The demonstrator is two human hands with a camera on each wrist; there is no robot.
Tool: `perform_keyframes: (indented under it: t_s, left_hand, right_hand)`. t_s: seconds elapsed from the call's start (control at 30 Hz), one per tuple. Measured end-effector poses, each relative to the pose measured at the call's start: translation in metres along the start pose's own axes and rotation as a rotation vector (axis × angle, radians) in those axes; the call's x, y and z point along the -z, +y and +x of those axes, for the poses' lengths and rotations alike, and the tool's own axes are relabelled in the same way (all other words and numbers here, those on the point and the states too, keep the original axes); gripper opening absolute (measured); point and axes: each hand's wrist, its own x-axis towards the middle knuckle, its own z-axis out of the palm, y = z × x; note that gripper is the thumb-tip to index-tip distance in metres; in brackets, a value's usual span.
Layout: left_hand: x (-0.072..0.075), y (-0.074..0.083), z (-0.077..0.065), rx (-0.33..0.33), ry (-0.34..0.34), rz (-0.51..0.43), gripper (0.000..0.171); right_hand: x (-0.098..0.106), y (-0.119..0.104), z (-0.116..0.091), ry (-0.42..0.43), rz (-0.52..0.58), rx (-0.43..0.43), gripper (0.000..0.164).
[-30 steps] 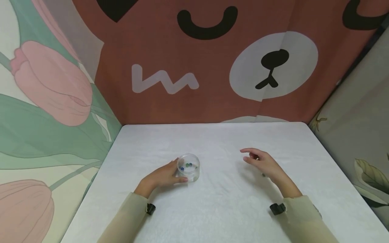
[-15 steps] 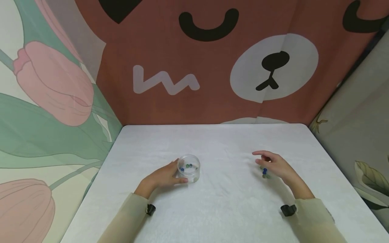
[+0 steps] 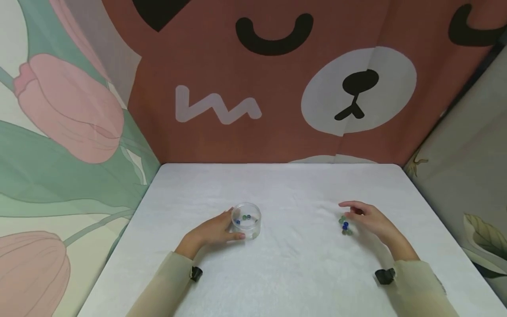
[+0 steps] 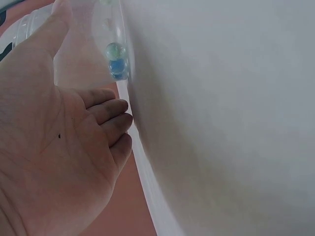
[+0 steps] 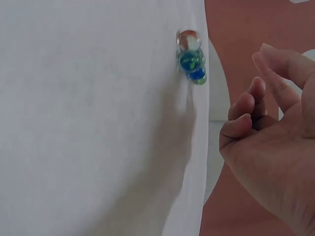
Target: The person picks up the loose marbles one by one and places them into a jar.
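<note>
A clear round plastic jar (image 3: 248,229) stands on the white table, left of the middle, with several glass marbles (image 3: 244,217) at its bottom. Around its left side my left hand (image 3: 211,228) holds it, thumb in front and fingers behind. The left wrist view shows green and blue marbles (image 4: 116,61) through the jar wall (image 4: 83,54). Over the right half of the table is my right hand (image 3: 370,220), index finger extended and other fingers bent, nothing seen between them. Just beside its fingertips lies a small cluster of blue and green marbles (image 3: 345,226); one shows orange and white in the right wrist view.
A white cloth covers the table (image 3: 293,273). Behind it hangs a brown curtain (image 3: 222,145) with a bear print, and a floral curtain (image 3: 71,114) is at the left. Another patterned cloth (image 3: 455,154) borders the right side.
My right hand has moved right and slightly toward me, from left of the marble cluster to beside it, uncovering the marbles. The left hand and the jar have stayed in place.
</note>
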Motion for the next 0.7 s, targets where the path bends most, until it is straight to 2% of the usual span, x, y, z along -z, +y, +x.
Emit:
perform_keyframes:
  t_s: [0.27,0.53,0.7]
  left_hand:
    - [-0.001,0.000,0.001,0.015,-0.005,0.002,0.113]
    - [-0.002,-0.001,0.001,0.018,0.005,0.007,0.115]
    - [-0.002,0.000,0.001,0.014,0.002,0.016,0.114]
  right_hand:
    - [0.003,0.016,0.004,-0.065,-0.085,-0.049,0.037]
    - [0.004,0.027,0.014,-0.120,-0.182,0.031,0.031]
    - [0.006,0.027,0.018,-0.131,-0.206,0.032,0.031]
